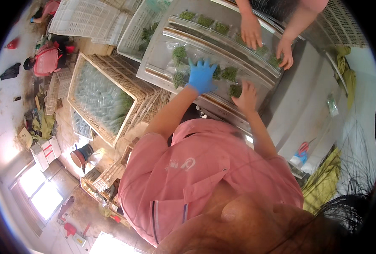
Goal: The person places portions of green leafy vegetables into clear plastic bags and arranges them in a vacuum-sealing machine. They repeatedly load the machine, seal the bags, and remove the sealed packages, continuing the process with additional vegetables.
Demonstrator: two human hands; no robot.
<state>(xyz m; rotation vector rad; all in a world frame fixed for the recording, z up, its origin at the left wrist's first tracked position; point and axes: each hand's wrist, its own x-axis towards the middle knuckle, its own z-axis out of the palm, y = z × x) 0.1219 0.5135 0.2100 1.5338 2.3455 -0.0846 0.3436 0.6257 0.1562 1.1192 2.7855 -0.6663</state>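
Note:
My left hand [201,77], in a blue glove, has its fingers spread over the metal worktop, among bunches of green sprigs in clear plastic. One green bunch [179,55] lies beyond it to the left, another [178,79] close beside its wrist. Just right of the glove are more green bunches [229,73]. My bare right hand [246,98] is at the near side, fingers apart, its thumb and fingertips beside a green bunch [235,90]. I cannot tell how firmly it touches that one.
Across the worktop [158,55], a co-worker's hands [250,31] reach over a far row of green bunches [205,20]. Metal rails [221,53] run lengthwise between the rows. At left stand a crate [80,91] of filled clear packs and a pale green crate [126,44]. Scissors [303,148] lie at right.

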